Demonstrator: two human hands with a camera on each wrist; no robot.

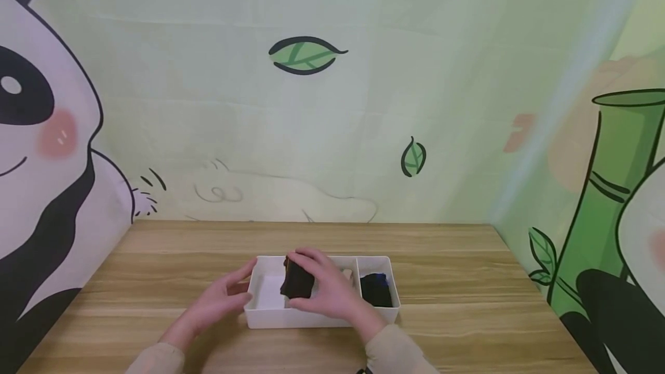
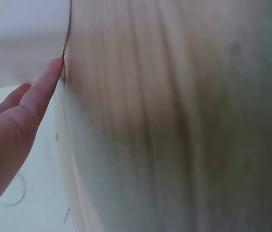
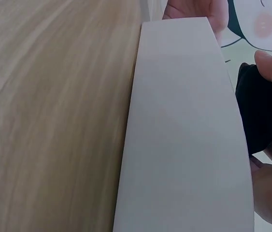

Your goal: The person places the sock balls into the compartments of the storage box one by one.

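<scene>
A white box [image 1: 301, 319] with dividers stands on the wooden table. Over its middle, my right hand [image 1: 332, 287] grips a folded black cloth bundle [image 1: 297, 283] between thumb and fingers. The right wrist view shows this dark bundle [image 3: 259, 108] beside the box's long outer wall [image 3: 186, 125]. My left hand [image 1: 223, 296] touches the box's left end, thumb near the front corner and a finger at the back corner. In the left wrist view its fingers [image 2: 41, 89] reach fairly straight against the white wall. The right hand partly hides the middle of the box.
Another folded black cloth [image 1: 376, 290] with a bit of blue lies in the right compartment. Something beige [image 1: 347, 274] shows behind the right hand. The wooden table [image 1: 457, 293] extends around the box, up to a printed backdrop [image 1: 208, 74] with a panda and leaves.
</scene>
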